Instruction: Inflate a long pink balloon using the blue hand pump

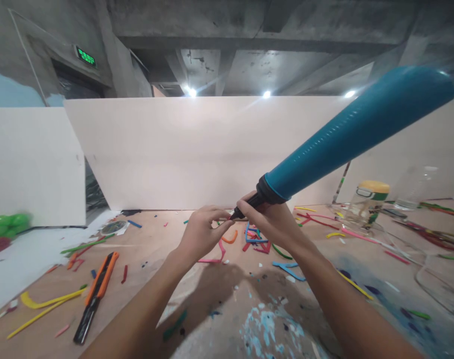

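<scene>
Both hands [234, 224] hide teal balloon's [357, 127] neck.

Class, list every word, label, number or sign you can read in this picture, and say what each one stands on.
No text can be read for certain.
Green lit sign above the dark doorway: characters glow but are too blurred to read.
Jar with the yellow lid: a green and white label, print too small to read.
Teal balloon held at its neck by the left hand and right hand: only rows of small dots, no words.
Orange utility knife: no legible marking.
</scene>
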`<state>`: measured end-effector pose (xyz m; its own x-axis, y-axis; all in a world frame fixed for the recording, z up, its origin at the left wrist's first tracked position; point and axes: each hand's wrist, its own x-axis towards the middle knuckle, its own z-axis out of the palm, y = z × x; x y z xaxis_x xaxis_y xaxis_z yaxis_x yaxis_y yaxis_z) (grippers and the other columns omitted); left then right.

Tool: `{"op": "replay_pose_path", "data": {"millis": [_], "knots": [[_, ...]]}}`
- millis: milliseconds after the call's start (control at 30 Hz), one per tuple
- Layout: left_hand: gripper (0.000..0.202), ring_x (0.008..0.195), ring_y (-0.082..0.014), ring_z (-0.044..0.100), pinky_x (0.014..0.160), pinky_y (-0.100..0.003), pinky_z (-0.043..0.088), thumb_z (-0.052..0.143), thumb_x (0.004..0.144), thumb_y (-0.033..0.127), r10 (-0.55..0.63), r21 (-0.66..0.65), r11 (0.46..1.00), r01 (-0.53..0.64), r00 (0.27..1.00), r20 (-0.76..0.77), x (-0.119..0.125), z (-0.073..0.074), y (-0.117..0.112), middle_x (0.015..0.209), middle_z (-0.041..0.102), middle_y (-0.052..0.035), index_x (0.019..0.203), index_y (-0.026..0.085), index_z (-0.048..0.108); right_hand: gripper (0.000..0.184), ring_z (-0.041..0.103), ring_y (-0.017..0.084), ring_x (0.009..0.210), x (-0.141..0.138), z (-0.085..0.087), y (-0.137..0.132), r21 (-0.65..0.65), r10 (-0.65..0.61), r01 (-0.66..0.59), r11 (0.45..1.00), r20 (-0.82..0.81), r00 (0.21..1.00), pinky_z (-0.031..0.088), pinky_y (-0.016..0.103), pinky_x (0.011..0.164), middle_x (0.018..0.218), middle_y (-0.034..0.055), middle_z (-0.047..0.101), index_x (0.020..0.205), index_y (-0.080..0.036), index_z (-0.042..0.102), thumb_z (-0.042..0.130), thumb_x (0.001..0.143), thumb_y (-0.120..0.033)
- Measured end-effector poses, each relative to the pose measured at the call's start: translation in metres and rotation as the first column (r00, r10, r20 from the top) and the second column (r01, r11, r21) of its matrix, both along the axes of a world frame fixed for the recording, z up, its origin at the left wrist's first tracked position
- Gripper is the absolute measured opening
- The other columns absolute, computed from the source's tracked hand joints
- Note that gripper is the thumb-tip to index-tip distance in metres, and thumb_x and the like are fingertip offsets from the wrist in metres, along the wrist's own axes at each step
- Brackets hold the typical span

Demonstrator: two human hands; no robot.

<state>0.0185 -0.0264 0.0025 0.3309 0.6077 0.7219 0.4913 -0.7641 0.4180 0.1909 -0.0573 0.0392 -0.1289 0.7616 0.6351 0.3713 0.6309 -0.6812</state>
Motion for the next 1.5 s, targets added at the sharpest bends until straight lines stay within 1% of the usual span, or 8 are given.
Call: {"op": "replay_pose_path", "data": {"millis": [200, 367, 633, 800, 1000, 1100, 1233, 1500], "knots": [[0.012, 0.069, -0.0131, 0.059, 0.061, -0.024, 0.044, 0.063, 0.076, 0.025, -0.008, -0.118, 0.993, 0.007, 1.000, -0.008, 0.000, 0.003, -0.003, 0.083, 0.071, -0.0010, 0.085, 0.021, 0.070, 0.017, 0.055, 0.013, 0.061, 0.001, -0.002, 0.003, -0.045, 0.016, -0.015, 0.999, 0.010, 1.000, 0.042, 0.024, 0.056, 0.065, 0.0010, 0.060, 0.076, -0.017, 0.061, 0.055, 0.080, -0.032], [0.025, 0.071, -0.0138, 0.060, 0.062, -0.024, 0.043, 0.050, 0.082, 0.023, -0.091, -0.271, 0.960, 0.067, 0.993, -0.077, -0.005, 0.010, -0.005, 0.088, 0.072, 0.0002, 0.095, 0.024, 0.071, 0.024, 0.055, 0.015, 0.060, 0.004, -0.006, 0.009, -0.102, -0.064, 0.067, 0.993, 0.030, 0.997, 0.040, 0.025, 0.054, 0.061, 0.0017, 0.059, 0.076, -0.016, 0.063, 0.056, 0.079, -0.039], [0.024, 0.067, -0.0135, 0.059, 0.061, -0.024, 0.041, 0.053, 0.077, 0.017, -0.050, -0.141, 0.989, 0.032, 0.991, -0.125, -0.003, 0.014, -0.013, 0.078, 0.071, 0.0003, 0.089, 0.025, 0.073, 0.027, 0.056, 0.016, 0.061, 0.004, -0.008, 0.008, -0.100, -0.067, 0.075, 0.992, 0.081, 0.994, 0.042, 0.026, 0.056, 0.063, 0.0032, 0.061, 0.077, -0.016, 0.064, 0.056, 0.079, -0.042], [0.022, 0.069, -0.0153, 0.060, 0.062, -0.025, 0.043, 0.054, 0.077, 0.021, -0.027, -0.203, 0.979, 0.014, 0.998, -0.063, -0.003, 0.014, -0.011, 0.081, 0.072, -0.0012, 0.085, 0.023, 0.074, 0.026, 0.056, 0.015, 0.060, 0.003, -0.006, 0.005, -0.090, -0.059, 0.061, 0.994, 0.033, 0.998, 0.042, 0.026, 0.055, 0.063, 0.0031, 0.061, 0.076, -0.016, 0.064, 0.058, 0.078, -0.041], [0.030, 0.082, -0.0186, 0.063, 0.070, -0.028, 0.047, 0.048, 0.084, 0.033, -0.115, -0.385, 0.911, 0.147, 0.988, 0.105, -0.007, 0.020, -0.008, 0.091, 0.072, -0.0035, 0.097, 0.020, 0.071, 0.026, 0.052, 0.012, 0.053, 0.002, -0.001, 0.003, -0.079, 0.018, -0.027, 0.997, -0.122, 0.992, 0.042, 0.023, 0.050, 0.061, 0.0010, 0.059, 0.078, -0.016, 0.061, 0.060, 0.077, -0.042], [0.027, 0.080, -0.0174, 0.062, 0.072, -0.028, 0.047, 0.053, 0.082, 0.032, -0.104, -0.312, 0.942, 0.121, 0.992, 0.072, -0.008, 0.021, -0.010, 0.092, 0.072, -0.0032, 0.100, 0.021, 0.069, 0.027, 0.053, 0.012, 0.055, 0.001, -0.002, 0.003, -0.051, 0.019, -0.029, 0.998, -0.188, 0.982, 0.043, 0.024, 0.050, 0.065, 0.0020, 0.060, 0.080, -0.016, 0.060, 0.060, 0.078, -0.043], [0.018, 0.079, -0.0159, 0.060, 0.072, -0.028, 0.047, 0.059, 0.078, 0.026, 0.040, -0.100, 0.994, -0.034, 0.998, 0.056, -0.005, 0.019, -0.013, 0.089, 0.070, -0.0017, 0.093, 0.023, 0.069, 0.026, 0.054, 0.012, 0.059, -0.001, -0.004, 0.001, -0.016, 0.021, -0.025, 1.000, -0.212, 0.977, 0.042, 0.023, 0.051, 0.069, 0.0027, 0.061, 0.082, -0.016, 0.060, 0.059, 0.079, -0.042], [0.014, 0.082, -0.0176, 0.059, 0.075, -0.031, 0.047, 0.058, 0.081, 0.022, 0.059, 0.127, 0.990, -0.064, 0.997, 0.048, -0.004, 0.017, -0.015, 0.085, 0.069, -0.0033, 0.091, 0.022, 0.067, 0.026, 0.053, 0.012, 0.056, -0.006, -0.003, -0.003, 0.007, 0.046, -0.046, 0.999, -0.233, 0.971, 0.041, 0.024, 0.051, 0.065, 0.0011, 0.058, 0.085, -0.016, 0.060, 0.060, 0.079, -0.042]]}}
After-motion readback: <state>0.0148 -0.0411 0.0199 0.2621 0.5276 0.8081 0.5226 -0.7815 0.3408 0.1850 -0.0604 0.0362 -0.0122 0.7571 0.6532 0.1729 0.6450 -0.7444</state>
